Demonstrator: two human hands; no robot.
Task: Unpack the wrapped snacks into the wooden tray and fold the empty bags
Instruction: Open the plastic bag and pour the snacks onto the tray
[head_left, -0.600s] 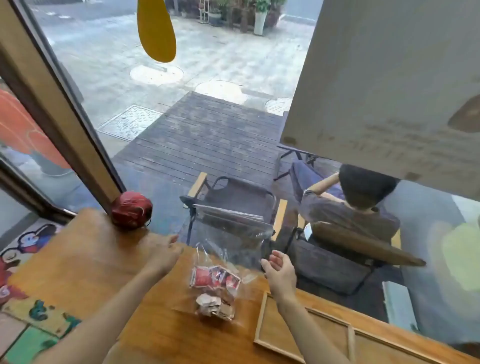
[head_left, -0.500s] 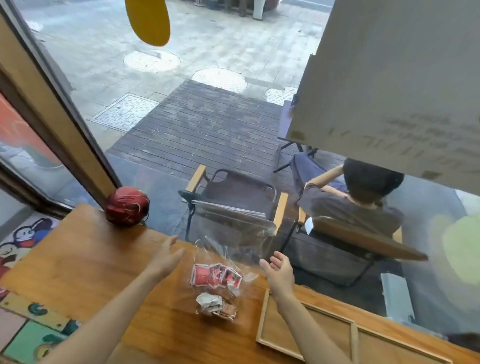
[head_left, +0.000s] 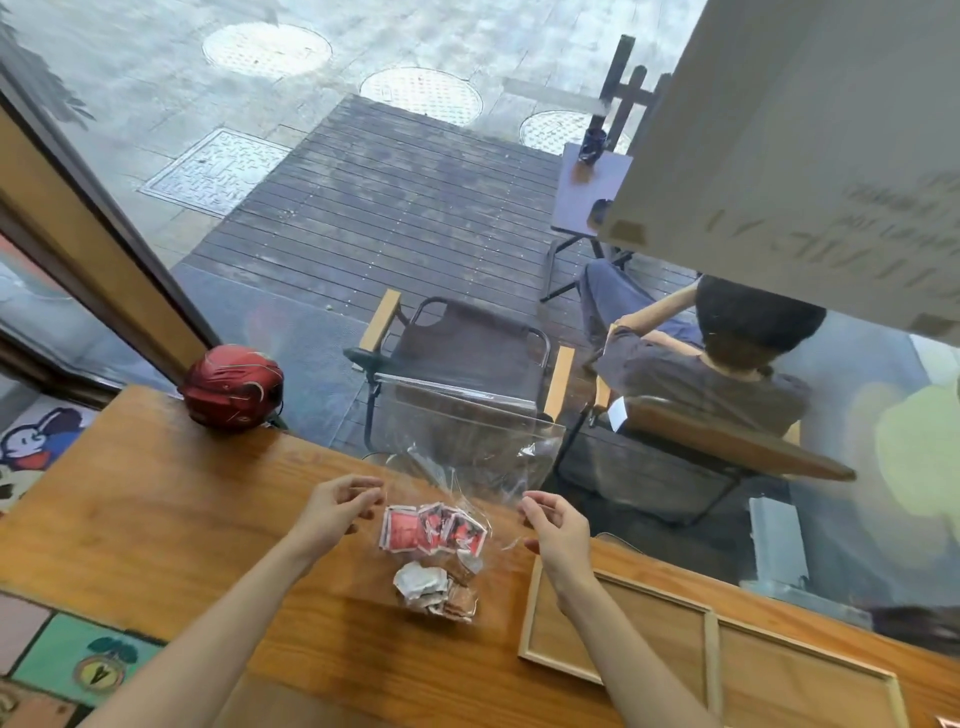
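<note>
A clear plastic bag (head_left: 467, 441) stands on the wooden table (head_left: 156, 519) against the window. Red wrapped snacks (head_left: 431, 527) and white and brown wrapped snacks (head_left: 434, 590) are heaped in its bottom. My left hand (head_left: 337, 512) hovers at the bag's left side, fingers curled and apart, fingertips close to the film. On the bag's right side, my right hand (head_left: 556, 525) is held the same way, with nothing visibly gripped. The wooden tray (head_left: 649, 639), split by a divider, lies to the right of the bag under my right forearm and holds nothing.
A red ball of twine (head_left: 231, 387) sits at the table's far left corner by the window frame. The glass runs along the table's far edge. Outside it are a chair (head_left: 467, 348) and a seated person (head_left: 727, 364). A paper sheet (head_left: 805, 156) hangs on the glass.
Both hands have closed in on the bag's sides and their fingers have curled. The view has tilted down, and the bag has not moved.
</note>
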